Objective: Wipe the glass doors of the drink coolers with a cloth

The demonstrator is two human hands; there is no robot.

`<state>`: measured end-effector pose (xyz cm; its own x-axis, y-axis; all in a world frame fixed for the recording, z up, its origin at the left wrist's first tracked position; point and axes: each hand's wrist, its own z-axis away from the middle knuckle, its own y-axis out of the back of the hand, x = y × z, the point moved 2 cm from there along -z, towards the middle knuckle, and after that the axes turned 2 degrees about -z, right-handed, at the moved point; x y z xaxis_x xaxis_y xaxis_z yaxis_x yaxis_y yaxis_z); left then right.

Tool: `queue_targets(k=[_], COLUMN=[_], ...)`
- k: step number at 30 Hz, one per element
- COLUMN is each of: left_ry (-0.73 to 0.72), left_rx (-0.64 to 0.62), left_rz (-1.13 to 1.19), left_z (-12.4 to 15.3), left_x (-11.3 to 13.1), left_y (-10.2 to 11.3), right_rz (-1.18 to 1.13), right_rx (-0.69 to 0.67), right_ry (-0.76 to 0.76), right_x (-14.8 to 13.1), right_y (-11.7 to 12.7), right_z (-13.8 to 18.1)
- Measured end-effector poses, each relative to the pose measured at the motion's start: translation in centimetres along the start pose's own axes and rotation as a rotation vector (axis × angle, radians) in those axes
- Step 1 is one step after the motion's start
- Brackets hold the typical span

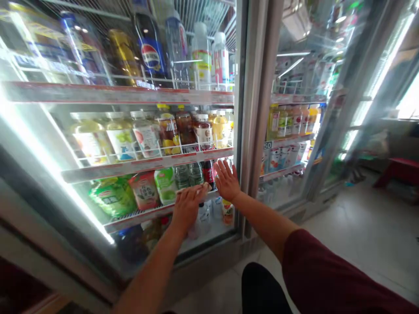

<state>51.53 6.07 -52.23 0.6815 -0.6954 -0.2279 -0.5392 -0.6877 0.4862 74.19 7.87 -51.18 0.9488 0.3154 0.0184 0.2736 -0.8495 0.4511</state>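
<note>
My left hand is at the glass door of a drinks fridge, its fingers bent over a pale crumpled cloth. Only a small edge of the cloth shows past the fingertips. Just to the right and a little higher, my right hand lies with fingers spread against the glass near the door's metal frame. Its palm faces the fridge and nothing is in it. Behind the hands are a green-and-white pouch and a dark bottle with a red label.
Shelves hold several bottles, among them a cola bottle and a lemon tea bottle. A second fridge section stands to the right. Farther right, a red stool stands on the pale floor.
</note>
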Motion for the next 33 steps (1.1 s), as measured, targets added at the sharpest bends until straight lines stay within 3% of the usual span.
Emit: queue_targets(k=[3,5,10,14,16,18,21,25,27,29,31,33], left_ry=[0.007,0.038,0.131,0.040,-0.053,-0.017,0.140,0.231,0.226,0.234,0.244,0.253], left_rx=[0.037,0.057,0.027,-0.012,-0.026,0.054,0.196,0.253,0.282,0.288,0.279,0.272], left_rz=[0.021,0.075,0.211,0.145,0.013,-0.171,-0.386,-0.444,-0.433,-0.416,-0.403,-0.398], left_z=[-2.0,-3.3,-2.8,-1.0,-0.8,-1.2,-1.6,-0.8,-0.1,0.3,0.4,0.4], left_x=[-1.6,-2.4,-1.8,-2.9,-5.4,-9.3,-15.2,-19.2,-19.4,-19.2,-19.0,-18.9], left_y=[1.4,2.0,1.5,3.7,6.4,9.7,13.9,14.8,14.1,13.5,13.3,13.4], right_rz=[-0.122,-0.223,-0.332,-0.283,-0.256,-0.242,-0.176,-0.066,-0.077,-0.100,-0.119,-0.126], right_rx=[0.063,0.071,-0.107,-0.154,-0.197,-0.221,-0.092,0.238,0.218,0.117,0.080,0.166], right_ry=[-0.012,0.089,0.345,0.530,0.668,0.779,0.702,0.348,0.403,0.562,0.665,0.646], right_x=[-2.3,-4.3,-7.3,-5.6,-4.0,-2.4,-0.3,0.7,0.1,-0.5,-0.5,-0.1], right_y=[2.4,3.5,2.2,0.5,0.9,2.2,4.5,5.7,5.3,5.0,5.3,6.2], right_z=[-0.5,-0.9,-0.9,0.8,1.0,-0.1,-3.1,-4.7,-4.1,-4.3,-6.4,-10.2])
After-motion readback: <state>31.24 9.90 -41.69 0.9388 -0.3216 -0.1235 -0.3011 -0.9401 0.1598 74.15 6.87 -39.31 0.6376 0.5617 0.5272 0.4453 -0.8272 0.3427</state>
